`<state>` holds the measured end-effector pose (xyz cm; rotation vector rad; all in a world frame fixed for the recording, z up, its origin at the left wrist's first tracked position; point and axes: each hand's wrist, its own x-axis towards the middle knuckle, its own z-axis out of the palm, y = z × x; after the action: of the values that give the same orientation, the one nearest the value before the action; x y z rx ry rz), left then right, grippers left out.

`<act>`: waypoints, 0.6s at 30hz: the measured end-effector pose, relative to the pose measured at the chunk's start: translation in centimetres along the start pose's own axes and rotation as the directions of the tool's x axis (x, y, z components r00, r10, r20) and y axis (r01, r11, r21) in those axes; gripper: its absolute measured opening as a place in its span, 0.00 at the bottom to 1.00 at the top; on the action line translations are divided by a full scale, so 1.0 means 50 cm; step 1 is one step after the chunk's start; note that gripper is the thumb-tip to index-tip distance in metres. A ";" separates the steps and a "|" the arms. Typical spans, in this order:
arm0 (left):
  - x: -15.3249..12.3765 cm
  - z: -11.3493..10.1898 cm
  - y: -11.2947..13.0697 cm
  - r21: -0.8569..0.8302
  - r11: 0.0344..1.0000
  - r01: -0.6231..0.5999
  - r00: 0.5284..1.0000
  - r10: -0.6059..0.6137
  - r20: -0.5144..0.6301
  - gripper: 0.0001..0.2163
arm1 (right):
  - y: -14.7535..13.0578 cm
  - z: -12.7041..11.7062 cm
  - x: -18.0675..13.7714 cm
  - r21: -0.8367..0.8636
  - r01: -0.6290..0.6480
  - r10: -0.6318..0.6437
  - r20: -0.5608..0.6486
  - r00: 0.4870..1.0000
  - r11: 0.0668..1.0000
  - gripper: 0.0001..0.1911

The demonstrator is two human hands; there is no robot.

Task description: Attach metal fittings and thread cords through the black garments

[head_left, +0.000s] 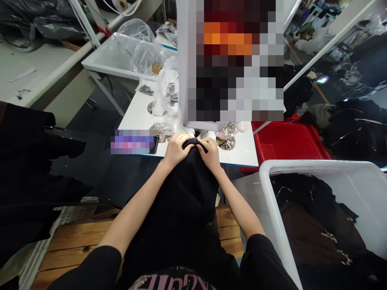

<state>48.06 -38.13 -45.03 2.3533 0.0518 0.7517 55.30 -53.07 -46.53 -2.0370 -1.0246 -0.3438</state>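
A black garment (189,181) hangs over my lap, its upper edge raised and folded at the front of the white worktable. My left hand (176,150) pinches that edge from the left, thumb toward me. On the other side my right hand (211,153) grips the same edge, a ring on one finger. Both hands are close together under the lower end of a pale machine housing (183,72). Its working point is mostly hidden behind the housing and my fingers. Small metal fasteners (226,143) fill a round recess just right of my right hand.
A phone (154,144) lies at the table's left front edge. Clear plastic bags (166,90) sit behind it. To the right stand a red bin (287,139) and a white tub (266,181) of dark clothes. Dark garments (27,161) hang at left.
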 end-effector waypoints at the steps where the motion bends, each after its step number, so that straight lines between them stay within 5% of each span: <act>1: 0.000 0.000 -0.001 -0.001 1.000 -0.002 1.000 0.002 0.000 0.07 | 0.000 0.000 0.000 0.001 -0.006 0.006 0.004 1.000 1.000 0.11; 11: 0.003 -0.007 0.001 0.041 0.999 0.012 0.998 -0.015 0.067 0.08 | -0.001 -0.010 0.003 -0.115 -0.025 0.036 0.088 0.995 0.993 0.10; 18: 0.007 -0.045 0.006 0.164 0.983 0.080 0.983 -0.106 0.152 0.11 | -0.028 -0.062 0.031 -0.208 -0.080 0.114 0.157 0.981 0.975 0.08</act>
<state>47.10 -37.00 -43.27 2.5341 0.1558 0.5273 55.52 -54.15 -42.94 -2.3218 -1.0198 -0.2342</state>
